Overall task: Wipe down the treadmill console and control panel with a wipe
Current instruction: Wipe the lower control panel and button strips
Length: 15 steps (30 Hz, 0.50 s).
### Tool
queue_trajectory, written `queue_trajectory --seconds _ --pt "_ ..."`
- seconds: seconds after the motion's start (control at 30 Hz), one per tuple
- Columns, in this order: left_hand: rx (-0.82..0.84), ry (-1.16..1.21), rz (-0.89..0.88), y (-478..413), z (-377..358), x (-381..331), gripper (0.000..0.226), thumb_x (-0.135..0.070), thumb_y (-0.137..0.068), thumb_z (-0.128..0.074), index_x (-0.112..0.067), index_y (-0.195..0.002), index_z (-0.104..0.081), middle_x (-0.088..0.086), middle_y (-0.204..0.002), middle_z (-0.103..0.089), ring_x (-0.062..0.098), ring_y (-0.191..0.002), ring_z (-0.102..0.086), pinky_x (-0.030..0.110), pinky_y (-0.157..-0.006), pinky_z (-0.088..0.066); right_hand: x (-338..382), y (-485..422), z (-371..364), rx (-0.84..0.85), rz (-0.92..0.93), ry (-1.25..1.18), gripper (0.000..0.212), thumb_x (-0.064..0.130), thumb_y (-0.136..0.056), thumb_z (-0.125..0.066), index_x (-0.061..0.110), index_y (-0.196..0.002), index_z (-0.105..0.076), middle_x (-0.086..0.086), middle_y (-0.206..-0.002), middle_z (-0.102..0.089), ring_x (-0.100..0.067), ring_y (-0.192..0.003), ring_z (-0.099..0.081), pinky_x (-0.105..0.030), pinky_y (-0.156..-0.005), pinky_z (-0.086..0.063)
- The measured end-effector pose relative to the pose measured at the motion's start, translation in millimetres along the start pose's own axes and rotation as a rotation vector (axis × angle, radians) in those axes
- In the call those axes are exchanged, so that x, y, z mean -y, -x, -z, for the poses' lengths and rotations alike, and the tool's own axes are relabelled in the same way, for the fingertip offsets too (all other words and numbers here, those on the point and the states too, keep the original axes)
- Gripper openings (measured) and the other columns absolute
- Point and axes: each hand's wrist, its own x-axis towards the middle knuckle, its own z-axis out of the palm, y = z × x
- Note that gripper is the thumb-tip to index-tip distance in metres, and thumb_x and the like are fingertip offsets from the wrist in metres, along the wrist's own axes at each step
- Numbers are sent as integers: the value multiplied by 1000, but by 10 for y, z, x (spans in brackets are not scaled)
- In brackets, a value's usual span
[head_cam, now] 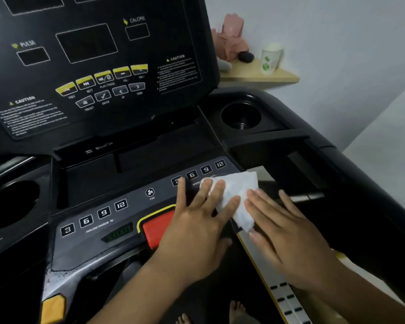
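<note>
Wipe [237, 195] is a white, crumpled, roughly folded sheet lying flat on the right end of the control panel [98, 230], over the speed-key row and spilling off the panel's right edge. Its long axis runs diagonally, far-left up by the "6"/"9" keys to near-right by the side rail [255, 253]. Both hands are on it, flat and spread open, neither curled into a grip: left hand [197, 225] has its fingertips pressing the wipe's left and upper edge, palm over the panel just right of the red stop button [158, 226]; right hand [288, 232] has fingertips on the wipe's lower-right corner, palm hanging off the panel over the rail. So it's pinned by pressure, not held. Key relation: the wipe sits at the extreme right of the panel, and everything unwiped-looking lies to its left, namely the fan key [150, 192], stop button, incline keys [94, 217] and the grimy lower-left corner. My read is the next stroke has to run right-to-left along the panel's long axis. Left hand is nearer that direction and already centred on the panel, so it's the natural driver; the right would have to cross over. Upright console [91, 54] with the pulse/calorie windows stands well apart above, across the tray recess, and needs a lift-and-reach, not a slide. Risk: flat-palm pressure over the stop button and keys could trigger something if powered; can't tell if it is.
</note>
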Motion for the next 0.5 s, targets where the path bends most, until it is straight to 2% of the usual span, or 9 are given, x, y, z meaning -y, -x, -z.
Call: queue_trajectory --seconds 0.07,0.2,0.23,0.33,0.4,0.43,0.5 --pt "3 -23 -10 -67 2 -58 86 -52 -78 -67 -22 -151 -33 16 -157 -29 36 -145 -26 70 -111 -14 -44 12 20 2 -12 24 61 48 -102 -15 13 -147 -36 -1 -156 -29 -11 -145 -19 -47 -117 -17" --pt "-57 -99 15 -367 3 -90 92 -55 -89 -49 -9 -156 -5 14 -163 -4 30 -150 0 64 -115 4 -5 -415 37 -60 -146 -20 64 48 -101 -13 10 -148 -31 -5 -155 -29 -12 -144 -22 -40 -120 -3" --pt "-40 -97 14 -372 -3 -70 92 -55 -89 -48 -7 -155 -5 14 -163 -4 30 -150 0 64 -116 2 34 -456 17 -78 -151 -33 63 47 -101 -13 9 -148 -31 -7 -156 -28 -13 -145 -20 -41 -120 -3" --pt "-18 -36 -24 -154 -30 -46 92 -48 -82 -63 -5 -153 -23 16 -160 -20 31 -149 -13 65 -115 -12 169 -181 -74 -89 -99 -48 56 40 -101 -24 10 -146 -35 -4 -155 -29 -13 -147 -15 -48 -119 -12" --pt "-2 -51 -69 -88 -62 -149 92 -44 -80 -65 -4 -151 -26 18 -159 -21 35 -148 -15 66 -114 -12 160 100 -133 -113 -92 -93 51 33 -99 -32 9 -143 -42 -3 -153 -35 -12 -146 -18 -51 -117 -16" --pt "8 -86 -99 -123 -87 -255 91 -43 -82 -62 -2 -152 -21 20 -160 -16 37 -149 -11 66 -114 -8 106 196 -172 -143 -121 -121 50 30 -98 -34 8 -141 -45 -3 -151 -38 -12 -145 -20 -51 -117 -16" --pt "-12 -153 -136 -229 -142 -506 86 -41 -92 -46 3 -152 0 25 -160 4 41 -148 8 64 -115 6 13 282 -219 -206 -194 -169 49 23 -95 -35 5 -138 -47 -5 -149 -39 -13 -145 -22 -49 -117 -14"
